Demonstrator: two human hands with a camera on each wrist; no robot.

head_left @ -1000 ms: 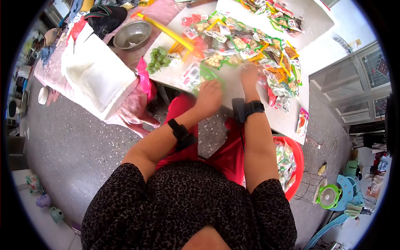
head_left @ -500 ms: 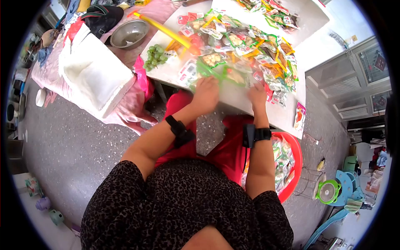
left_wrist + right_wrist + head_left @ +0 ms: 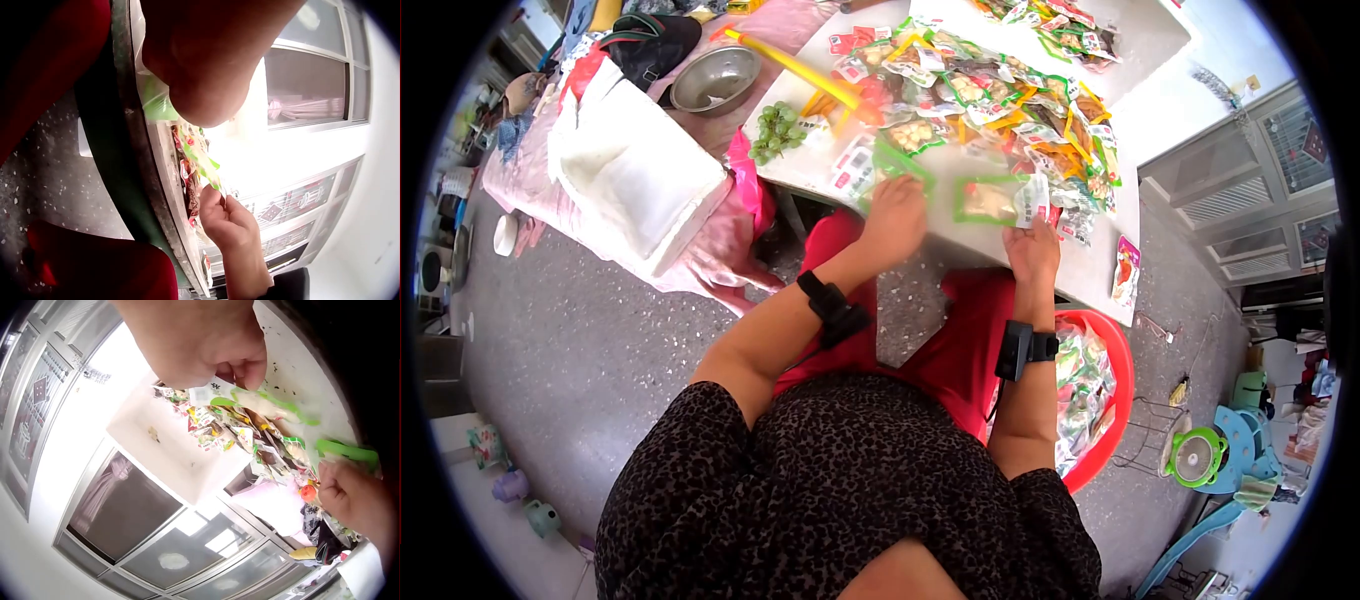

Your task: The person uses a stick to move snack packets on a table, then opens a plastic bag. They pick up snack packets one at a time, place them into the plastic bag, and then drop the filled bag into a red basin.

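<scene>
Near the table's front edge, my right hand (image 3: 1032, 252) pinches the white end of a clear snack packet (image 3: 988, 201) with a green border and pale pieces inside. The right wrist view shows thumb and fingers of the right hand (image 3: 215, 344) on that end, the packet (image 3: 269, 406) stretching away from them. To the left, my left hand (image 3: 895, 222) grips another green-edged bag (image 3: 897, 166), whose white printed part (image 3: 854, 168) lies toward the grapes. In the left wrist view this bag (image 3: 159, 100) hangs beside the left hand (image 3: 209, 69), its curled fingers mostly hidden.
A heap of snack packets (image 3: 1010, 95) covers the table's far side. A yellow stick with an orange end (image 3: 800, 75), grapes (image 3: 776, 131) and a metal bowl (image 3: 716, 80) lie left. A white foam box (image 3: 635, 185) stands beside them. A red tub (image 3: 1122, 400) of packets sits below right.
My right hand has drawn back from the heap toward me and to the right, bringing a green-edged packet. The left hand stays in nearly the same place with its bag.
</scene>
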